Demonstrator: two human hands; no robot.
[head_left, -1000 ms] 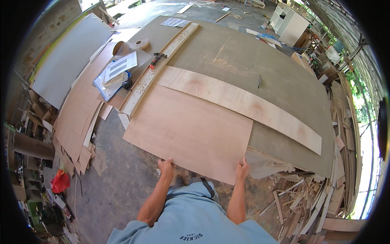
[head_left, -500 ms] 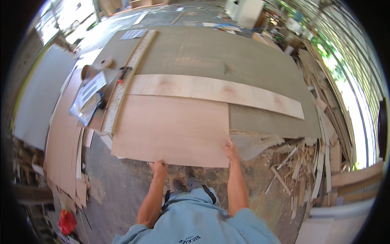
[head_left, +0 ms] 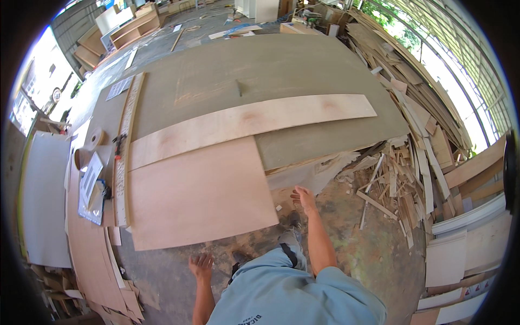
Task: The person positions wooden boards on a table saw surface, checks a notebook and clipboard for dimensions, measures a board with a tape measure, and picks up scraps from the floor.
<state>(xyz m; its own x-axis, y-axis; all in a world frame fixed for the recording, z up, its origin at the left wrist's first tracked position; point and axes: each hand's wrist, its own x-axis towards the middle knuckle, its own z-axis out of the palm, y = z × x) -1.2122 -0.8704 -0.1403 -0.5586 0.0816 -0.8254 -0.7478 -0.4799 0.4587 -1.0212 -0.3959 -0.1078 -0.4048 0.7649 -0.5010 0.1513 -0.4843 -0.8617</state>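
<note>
At the far left of the scene, a wooden cabinet [head_left: 134, 31] stands open-fronted, its contents too small to make out. Nearer on your left, a blue-edged folder [head_left: 96, 210] lies under or around printed papers [head_left: 91, 172]; you cannot tell which from here. Beside it, a flat tan roll [head_left: 96, 137] of banding sits near a brown ring-shaped coil [head_left: 82, 158]. Your thin plywood sheet [head_left: 200, 195], smooth, pinkish and four-sided, lies at the near left of the broad grey-brown worktable [head_left: 303, 70], its near part reaching past the table's edge. A long, pale plywood board [head_left: 254, 119] with darker grain patches runs along its far side. Down its left side runs a narrow, speckled strip [head_left: 127, 116] with wooden edging, a red-handled hammer [head_left: 118, 147] lying across it. Your left hand [head_left: 201, 263] is empty, fingers spread, just off the sheet's near edge; your right hand [head_left: 304, 199] is empty too, fingers loosely parted, right of the sheet and apart from it. Splintery, slender offcuts [head_left: 398, 187] heap up on the right.
</note>
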